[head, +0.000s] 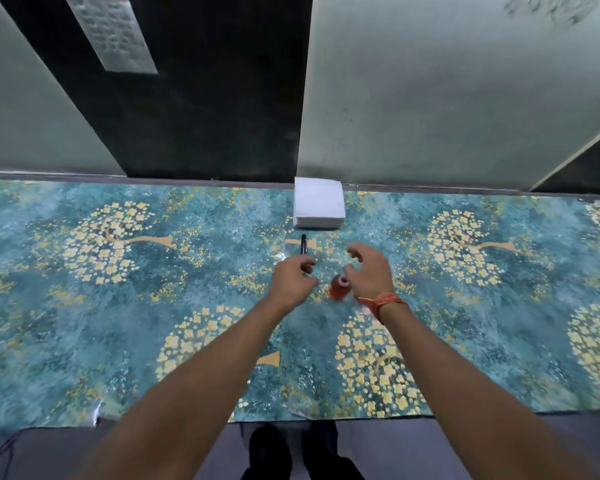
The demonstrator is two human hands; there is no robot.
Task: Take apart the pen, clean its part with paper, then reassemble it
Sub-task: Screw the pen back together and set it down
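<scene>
tabletop (84, 341) covered in a glossy teal sheet printed with gold blossom trees; its far edge runs along a pale wall with a dark panel in the middle.

slim black pen (303, 244) lies on the tabletop near the far edge, about midway along it, pointing toward the wall. its near end disappears behind the left hand, so i cannot tell whether the hand touches it.

square stack of white paper napkins (318, 206) sits against the far edge, just beyond the pen, apart from it.

small reddish-orange bottle with a pale round top (338, 287) stands on the tabletop between the two hands, nearer the right wrist.

left hand (293, 277) reaches in from the near edge, back of hand up, fingers curled inward over the near end of the pen. the grip itself is hidden; cannot tell if anything is pinched.

right hand (369, 270) hovers just beside the bottle, a little past it, fingers (355, 252) spread and bent like a loose claw, holding nothing. thumb close to the bottle top, contact unclear.

orange thread band (381, 303) tied around the right wrist.

both forearms bare, stretching from the near edge toward the middle of the tabletop. below the near edge, dark shoes (271, 452) on a grey floor. slight motion blur on the hands.
</scene>
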